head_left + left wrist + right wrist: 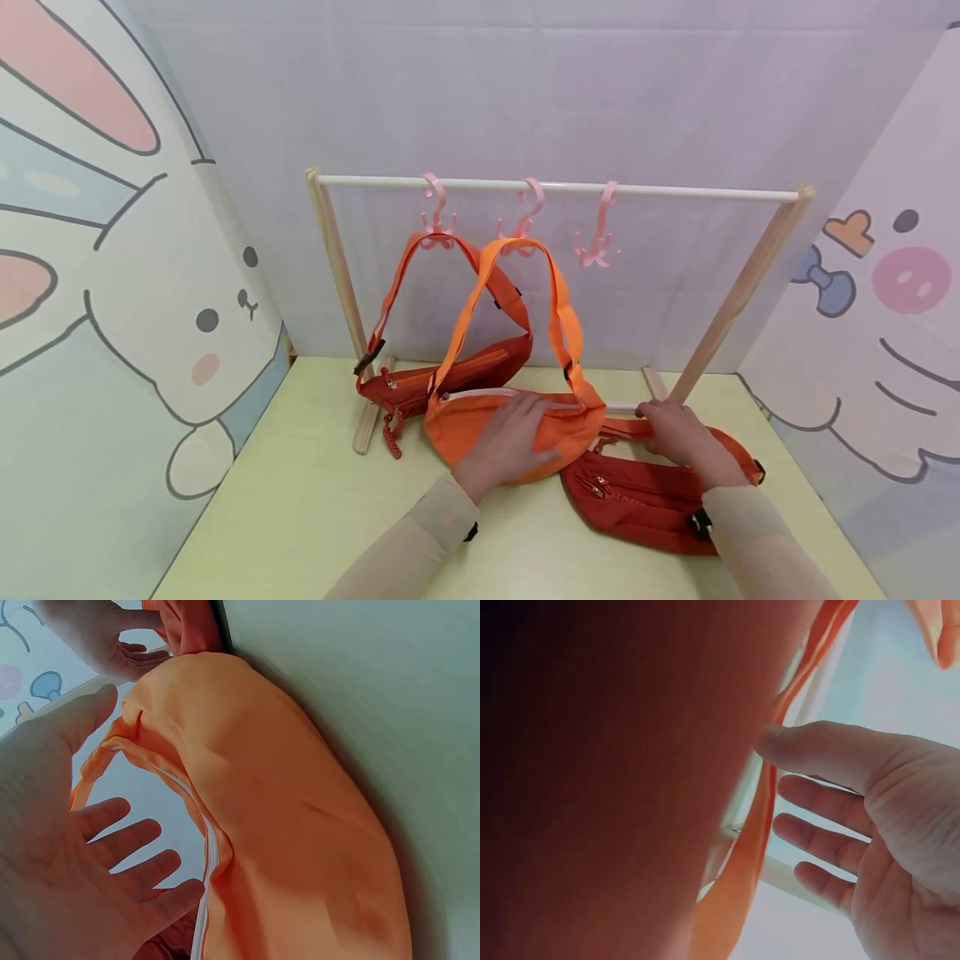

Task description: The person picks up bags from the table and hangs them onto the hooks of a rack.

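My left hand [510, 433] lies with spread fingers in front of the bright orange waist bag [448, 429]; whether the palm touches it is unclear. That bag's strap [572, 329] rises in a loop to the middle pink hook [534, 196]. Behind it, a dark red waist bag [491, 360] has its strap looped up at the left pink hook [437, 193]. At the right, a second dark red waist bag [641, 521] rests on the table. Its orange strap [739, 900] seems pinched by the right hand [678, 429], thumb across it; the index finger is hidden.
A rack with a white rail [675, 192] and wooden legs [738, 300] stands at the back of the pale yellow table [285, 500]. The right pink hook [602, 221] carries nothing. Cartoon-printed panels [172, 317] flank the table.
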Available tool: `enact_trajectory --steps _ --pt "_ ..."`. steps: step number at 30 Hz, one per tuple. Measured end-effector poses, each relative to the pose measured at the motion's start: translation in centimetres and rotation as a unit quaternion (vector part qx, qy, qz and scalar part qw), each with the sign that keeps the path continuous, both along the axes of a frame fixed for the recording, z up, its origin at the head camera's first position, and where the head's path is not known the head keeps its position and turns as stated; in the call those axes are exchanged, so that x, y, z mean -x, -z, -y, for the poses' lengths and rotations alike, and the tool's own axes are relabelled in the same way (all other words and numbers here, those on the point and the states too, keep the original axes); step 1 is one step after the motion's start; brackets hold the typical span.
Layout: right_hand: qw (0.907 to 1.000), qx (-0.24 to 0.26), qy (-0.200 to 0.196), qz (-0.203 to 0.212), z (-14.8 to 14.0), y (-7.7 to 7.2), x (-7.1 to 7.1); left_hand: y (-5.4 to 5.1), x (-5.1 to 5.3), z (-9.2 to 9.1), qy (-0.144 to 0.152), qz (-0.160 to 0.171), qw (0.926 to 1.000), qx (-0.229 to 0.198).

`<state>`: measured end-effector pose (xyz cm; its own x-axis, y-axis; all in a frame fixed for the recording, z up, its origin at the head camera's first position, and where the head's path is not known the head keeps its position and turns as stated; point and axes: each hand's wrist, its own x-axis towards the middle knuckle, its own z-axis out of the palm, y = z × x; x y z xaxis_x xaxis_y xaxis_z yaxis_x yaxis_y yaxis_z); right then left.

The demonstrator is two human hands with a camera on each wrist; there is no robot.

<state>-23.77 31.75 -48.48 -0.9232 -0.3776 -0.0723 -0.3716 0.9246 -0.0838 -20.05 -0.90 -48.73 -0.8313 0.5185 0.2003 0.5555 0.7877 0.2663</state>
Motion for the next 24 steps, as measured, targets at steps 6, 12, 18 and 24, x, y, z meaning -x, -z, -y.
enact_trajectory --steps 6,12,18,24 --pt "0.9997 0.005 0.016 0.016 -0.1 0.6 0.0 0.4 -0.3 -1.0 0.011 -0.016 0.9998 -0.010" --pt "0.9996 0.009 0.016 0.022 -0.2 0.7 0.0 0.3 -0.8 -2.1 0.014 -0.054 0.9984 0.009" --pt "0.9996 0.012 0.006 0.023 -0.4 0.9 0.0 -0.1 -1.4 -3.6 0.045 -0.056 0.9970 0.028" --pt "0.9988 0.016 0.022 0.041 -0.8 1.1 -0.1 0.1 -1.8 -5.0 0.085 -0.048 0.9942 0.045"
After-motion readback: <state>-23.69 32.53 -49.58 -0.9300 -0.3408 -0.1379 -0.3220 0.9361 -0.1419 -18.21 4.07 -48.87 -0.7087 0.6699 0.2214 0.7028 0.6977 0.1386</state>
